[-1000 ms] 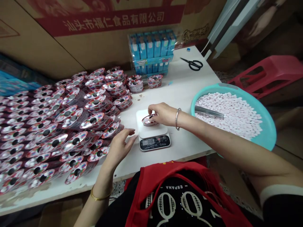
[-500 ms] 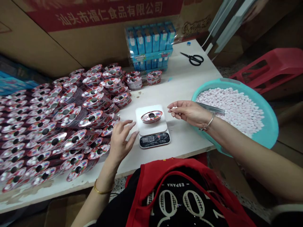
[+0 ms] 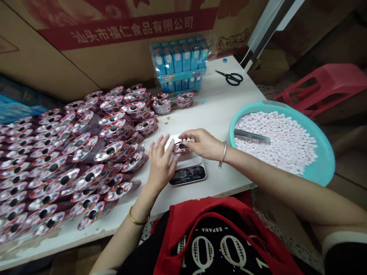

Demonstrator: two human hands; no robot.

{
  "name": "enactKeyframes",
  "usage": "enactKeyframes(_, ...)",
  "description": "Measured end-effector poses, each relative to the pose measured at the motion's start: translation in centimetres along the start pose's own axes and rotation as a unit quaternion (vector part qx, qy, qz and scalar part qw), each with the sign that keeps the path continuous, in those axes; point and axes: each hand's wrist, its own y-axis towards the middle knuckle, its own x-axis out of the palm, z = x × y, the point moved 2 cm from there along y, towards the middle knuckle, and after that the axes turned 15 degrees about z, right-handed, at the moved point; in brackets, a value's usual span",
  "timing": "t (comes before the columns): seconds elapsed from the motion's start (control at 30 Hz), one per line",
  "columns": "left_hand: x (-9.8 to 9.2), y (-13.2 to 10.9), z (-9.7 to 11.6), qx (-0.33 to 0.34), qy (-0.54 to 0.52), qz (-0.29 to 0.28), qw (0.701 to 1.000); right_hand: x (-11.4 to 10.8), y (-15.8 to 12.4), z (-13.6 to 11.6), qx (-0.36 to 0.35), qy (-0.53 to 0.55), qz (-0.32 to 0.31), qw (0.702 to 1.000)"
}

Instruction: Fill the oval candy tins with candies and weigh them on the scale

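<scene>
Weighing Station: Fault Conditions at the Scale

The oval container (image 3: 180,148) rests on the pan of the scale (image 3: 187,175). The right grip (image 3: 205,144) is at its opening, thumb and fingertips drawn close together. The pictures do not show whether they clasp the rim, hold a white piece or only touch. The left grip (image 3: 160,164) is spread wide, holds nothing visible, and lies over the pan's left edge, close beside the container. Contact with the pan cannot be confirmed.

False reading: pressure from either grip on the pan or container could add load. The digits are too indistinct here to serve as a check.

Tipping: a sideways push by the right fingertips at the opening could tilt or slide the container and spill its contents.

Stack collapse: the stacked containers (image 3: 82,183) stand near the left grip and lean at varied angles. A knock from the wrist could topple the nearest ones.

Loose pieces: the right forearm passes near the basin (image 3: 328,164) of white pieces (image 3: 289,145). A bump against its rim could scatter them across the bench (image 3: 215,112).
</scene>
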Motion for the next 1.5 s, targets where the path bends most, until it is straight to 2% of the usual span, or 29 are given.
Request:
enactKeyframes(0.1, -0.5, -0.5, -0.8, -0.038, -0.01, 0.031, 0.999, 0.2, 0.0, -0.2, -0.029, -0.018, -0.012, 0.999)
enactKeyframes(0.2, -0.8, -1.0, -1.4, -0.061, -0.024, 0.022, 0.998, 0.1, -0.2, -0.4, -0.053, -0.044, -0.04, 0.997)
enactKeyframes(0.57, -1.3, -1.8, -1.7, -0.089, -0.037, 0.027, 0.995, 0.1, -0.1, -0.9, -0.08, -0.07, -0.014, 0.994)
enactKeyframes(1.0, -1.7, -2.0, -1.8, -0.099, -0.024, 0.017, 0.995, 0.5, -0.2, -0.7, -0.099, -0.104, -0.028, 0.989)
enactKeyframes(1.1, -1.9, -1.8, -1.7, -0.094, -0.022, 0.019, 0.995, 0.6, 0.1, -0.3, -0.065, -0.056, 0.0, 0.996)
enactKeyframes(1.17, -2.2, -1.5, -1.7, -0.092, -0.022, 0.02, 0.995, 0.2, 0.2, 0.2, -0.001, 0.025, 0.041, 0.999)
enactKeyframes(1.27, -3.2, -0.5, -2.2, -0.091, -0.013, 0.013, 0.996, -1.4, -0.3, 0.8, 0.118, 0.191, 0.079, 0.971)
enactKeyframes(1.33, -3.9, 0.7, -2.9, -0.079, 0.019, -0.022, 0.996, -2.7, -1.3, 0.9, 0.164, 0.283, 0.085, 0.941)
enactKeyframes(1.4, -4.0, 2.0, -3.9, -0.054, 0.078, -0.083, 0.992, -3.8, -2.8, 1.2, 0.189, 0.336, 0.086, 0.919)
enactKeyframes(1.5, -3.0, 3.6, -5.7, -0.007, 0.181, -0.181, 0.967, -4.3, -5.7, 2.2, 0.235, 0.363, 0.073, 0.899)
